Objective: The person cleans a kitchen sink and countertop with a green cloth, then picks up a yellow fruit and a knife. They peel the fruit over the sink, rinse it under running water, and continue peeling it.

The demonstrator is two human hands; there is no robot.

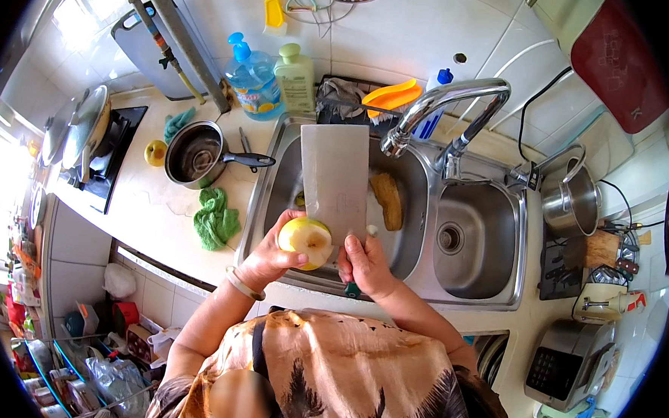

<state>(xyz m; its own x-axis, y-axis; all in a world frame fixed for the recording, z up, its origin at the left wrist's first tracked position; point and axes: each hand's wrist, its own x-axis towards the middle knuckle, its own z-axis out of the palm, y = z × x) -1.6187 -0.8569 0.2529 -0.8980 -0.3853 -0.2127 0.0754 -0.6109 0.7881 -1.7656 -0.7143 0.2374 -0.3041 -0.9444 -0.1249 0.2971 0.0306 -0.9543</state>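
Observation:
My left hand (265, 257) grips a yellow-green apple or pear (305, 240), with a pale peeled patch around a brown hollow at its end. In my right hand (372, 268) is a cleaver (334, 172), held by a handle whose end is dark green. Its broad blade points away from me, and its lower edge lies close beside the fruit; whether they touch I cannot tell. Both hands are over the near side of the large steel sink basin (409, 235). A brown loofah-like scrubber (389, 201) lies in that basin, partly behind the blade.
Above the sink arches a chrome faucet (460, 90); a smaller basin (473, 216) lies to the right. On the left counter are a saucepan (196, 153), a green cloth (216, 220) and another yellow fruit (156, 152). Soap bottles (253, 85) stand behind. A pot (570, 201) is far right.

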